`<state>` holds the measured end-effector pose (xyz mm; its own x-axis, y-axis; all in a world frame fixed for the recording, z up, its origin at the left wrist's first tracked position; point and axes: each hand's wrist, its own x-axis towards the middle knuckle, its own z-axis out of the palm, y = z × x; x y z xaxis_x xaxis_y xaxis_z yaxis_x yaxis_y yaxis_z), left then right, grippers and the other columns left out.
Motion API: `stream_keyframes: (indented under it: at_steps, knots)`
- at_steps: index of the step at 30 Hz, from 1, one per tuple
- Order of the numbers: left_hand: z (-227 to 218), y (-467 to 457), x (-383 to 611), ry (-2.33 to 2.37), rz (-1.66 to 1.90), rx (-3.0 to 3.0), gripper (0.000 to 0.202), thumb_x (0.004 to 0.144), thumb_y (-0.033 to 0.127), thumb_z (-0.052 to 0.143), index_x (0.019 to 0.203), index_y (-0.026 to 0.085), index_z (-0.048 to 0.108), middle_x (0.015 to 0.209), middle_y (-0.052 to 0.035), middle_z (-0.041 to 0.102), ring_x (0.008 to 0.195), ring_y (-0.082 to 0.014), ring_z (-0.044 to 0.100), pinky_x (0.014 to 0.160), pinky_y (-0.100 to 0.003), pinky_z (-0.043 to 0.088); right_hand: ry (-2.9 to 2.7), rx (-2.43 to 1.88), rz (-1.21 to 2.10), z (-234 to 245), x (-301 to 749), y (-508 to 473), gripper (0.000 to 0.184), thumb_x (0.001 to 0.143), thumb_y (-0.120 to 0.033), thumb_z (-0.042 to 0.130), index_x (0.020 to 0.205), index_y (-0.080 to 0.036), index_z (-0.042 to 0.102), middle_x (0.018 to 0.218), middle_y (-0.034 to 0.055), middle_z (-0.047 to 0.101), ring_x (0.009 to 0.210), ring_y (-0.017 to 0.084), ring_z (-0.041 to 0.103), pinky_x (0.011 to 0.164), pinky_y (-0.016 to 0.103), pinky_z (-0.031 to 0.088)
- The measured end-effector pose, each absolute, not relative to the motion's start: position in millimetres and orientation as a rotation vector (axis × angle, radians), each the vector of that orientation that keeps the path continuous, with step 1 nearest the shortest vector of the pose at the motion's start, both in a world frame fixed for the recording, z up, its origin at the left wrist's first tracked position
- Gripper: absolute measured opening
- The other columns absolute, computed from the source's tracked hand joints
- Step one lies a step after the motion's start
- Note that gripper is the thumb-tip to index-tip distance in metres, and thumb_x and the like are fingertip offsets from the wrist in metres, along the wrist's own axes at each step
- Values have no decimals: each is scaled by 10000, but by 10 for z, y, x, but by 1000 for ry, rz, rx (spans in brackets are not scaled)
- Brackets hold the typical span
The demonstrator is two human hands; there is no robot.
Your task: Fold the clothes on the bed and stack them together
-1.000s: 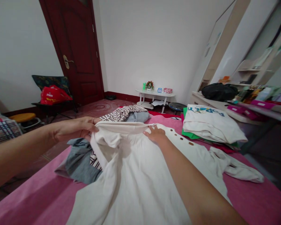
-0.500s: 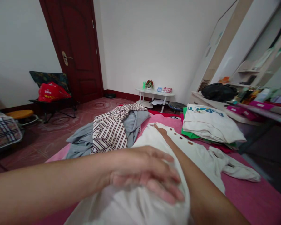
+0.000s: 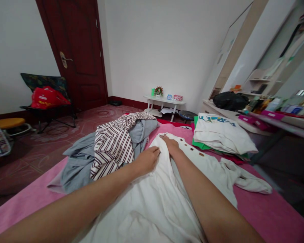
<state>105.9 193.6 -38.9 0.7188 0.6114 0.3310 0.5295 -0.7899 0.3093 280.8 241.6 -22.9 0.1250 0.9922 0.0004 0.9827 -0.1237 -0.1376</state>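
Note:
A white long-sleeved shirt (image 3: 142,202) with a row of brown buttons is spread over the pink bed cover (image 3: 22,199). My left hand (image 3: 149,160) is closed on a fold of the shirt's cloth, left of the middle. Just beyond it, my right hand (image 3: 170,144) pinches the shirt's far edge near the top button. One sleeve lies stretched out to the right; the near part of the shirt is rumpled below my forearms.
Left of the shirt lie a striped garment (image 3: 114,148) and grey clothing (image 3: 77,162) in a heap. Folded clothes (image 3: 223,133) are stacked at the right, near a cluttered dresser (image 3: 258,118). A small white table (image 3: 164,100) stands by the far wall.
My left hand has gone from spread over the shirt, close to the camera, forward to a grip on its cloth beside my right hand. The right hand stays at the far edge.

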Motion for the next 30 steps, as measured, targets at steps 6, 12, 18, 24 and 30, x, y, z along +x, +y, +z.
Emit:
stream_keyframes:
  at_steps: [6, 12, 18, 24, 30]
  knots:
    - [-376, 1839, 1099, 965, 598, 2802, 261, 919, 184, 367, 1114, 153, 538, 1117, -108, 556, 1041, -211, 545, 962, -352, 448, -2046, -2237, 40, -234, 2787, 2413, 475, 934, -381, 335, 1405, -329, 375, 1421, 27, 455, 1174, 265, 530, 940, 365, 409]
    - [-444, 1888, 1087, 976, 622, 2847, 381, 943, 206, 344, 1292, 96, 450, 1389, -172, 433, 1269, -238, 426, 1078, -384, 350, -2075, -2212, 18, -208, 2743, 2541, 487, 941, -279, 351, 1419, -368, 327, 1371, 55, 494, 1132, 260, 565, 909, 356, 415]
    - [-515, 1876, 1097, 1013, 525, 2886, 466, 953, 288, 318, 1381, 120, 391, 1484, -151, 341, 1372, -256, 304, 1120, -434, 267, -1883, -2247, 13, -83, 2812, 2796, 510, 906, -224, 390, 1401, -106, 360, 1158, 168, 639, 1068, 253, 606, 863, 318, 440]
    - [-438, 1846, 1081, 1033, 449, 2845, 494, 956, 316, 282, 1417, 163, 372, 1505, -153, 300, 1387, -283, 271, 1110, -466, 262, -1780, -2215, 89, -82, 2834, 2906, 439, 924, -389, 346, 954, -131, 701, 809, 116, 720, 760, 191, 675, 684, 244, 463]
    - [-474, 1844, 1074, 1061, 490, 2788, 528, 951, 330, 286, 1441, 135, 311, 1523, -158, 254, 1408, -274, 216, 1127, -454, 235, -1733, -2159, 68, -177, 2776, 3051, 253, 771, -298, 538, 784, -139, 735, 789, 103, 727, 753, 203, 666, 622, 224, 448]
